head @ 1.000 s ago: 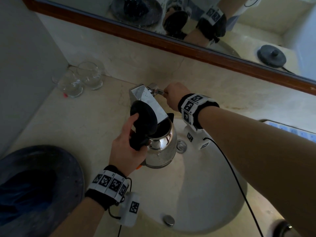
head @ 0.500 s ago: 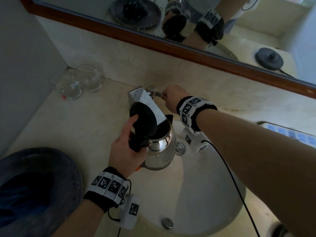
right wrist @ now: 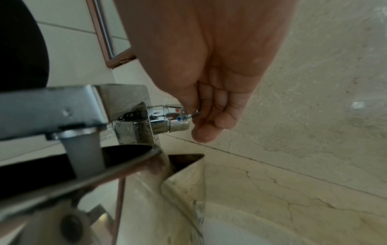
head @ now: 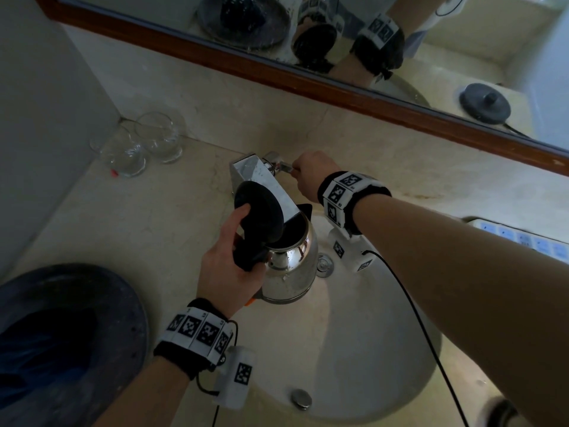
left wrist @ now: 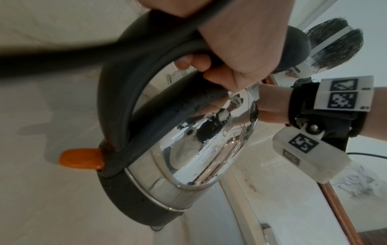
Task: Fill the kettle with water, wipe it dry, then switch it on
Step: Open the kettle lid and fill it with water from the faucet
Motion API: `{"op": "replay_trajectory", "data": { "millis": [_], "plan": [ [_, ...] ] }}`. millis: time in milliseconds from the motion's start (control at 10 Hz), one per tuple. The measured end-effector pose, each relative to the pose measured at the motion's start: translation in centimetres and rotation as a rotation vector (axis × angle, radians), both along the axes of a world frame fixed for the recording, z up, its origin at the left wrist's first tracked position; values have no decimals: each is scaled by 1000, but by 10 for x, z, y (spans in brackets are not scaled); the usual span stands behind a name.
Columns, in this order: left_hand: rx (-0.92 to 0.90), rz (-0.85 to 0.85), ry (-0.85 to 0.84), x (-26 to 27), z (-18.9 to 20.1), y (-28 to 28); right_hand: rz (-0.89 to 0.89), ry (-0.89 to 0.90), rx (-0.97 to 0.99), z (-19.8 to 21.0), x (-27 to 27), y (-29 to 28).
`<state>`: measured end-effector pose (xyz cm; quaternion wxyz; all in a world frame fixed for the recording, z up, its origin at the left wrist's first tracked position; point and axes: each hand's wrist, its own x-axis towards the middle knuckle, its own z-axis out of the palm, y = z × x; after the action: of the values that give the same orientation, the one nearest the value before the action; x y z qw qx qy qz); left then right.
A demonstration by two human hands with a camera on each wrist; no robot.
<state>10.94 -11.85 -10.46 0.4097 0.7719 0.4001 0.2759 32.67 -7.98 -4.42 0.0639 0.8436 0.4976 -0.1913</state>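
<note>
A shiny steel kettle [head: 291, 269] with a black handle and an orange switch [left wrist: 81, 158] hangs over the sink under the square chrome tap [head: 261, 183]. Its black lid [head: 258, 215] stands open. My left hand [head: 228, 266] grips the kettle's handle [left wrist: 146, 54]. My right hand [head: 311, 174] pinches the tap's small lever [right wrist: 193, 114] on the tap's right side. In the right wrist view a stream of water [right wrist: 83, 155] runs from the spout into the kettle's open top [right wrist: 104, 159].
Two clear glasses [head: 144, 143] stand in the back left corner of the marble counter. A dark round tray [head: 74, 340] lies at the front left. The white sink basin [head: 354, 349] has a drain plug [head: 323, 263]. A framed mirror [head: 308, 41] runs along the wall.
Both hands and the kettle keep their places under the tap; only the head view has shifted slightly.
</note>
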Motion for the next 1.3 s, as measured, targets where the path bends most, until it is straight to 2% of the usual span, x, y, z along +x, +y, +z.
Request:
{"op": "replay_trajectory", "data": {
  "millis": [1300],
  "plan": [
    [9, -14, -11, 1, -1, -1, -7, 5, 0, -1, 0, 1]
  ]
}}
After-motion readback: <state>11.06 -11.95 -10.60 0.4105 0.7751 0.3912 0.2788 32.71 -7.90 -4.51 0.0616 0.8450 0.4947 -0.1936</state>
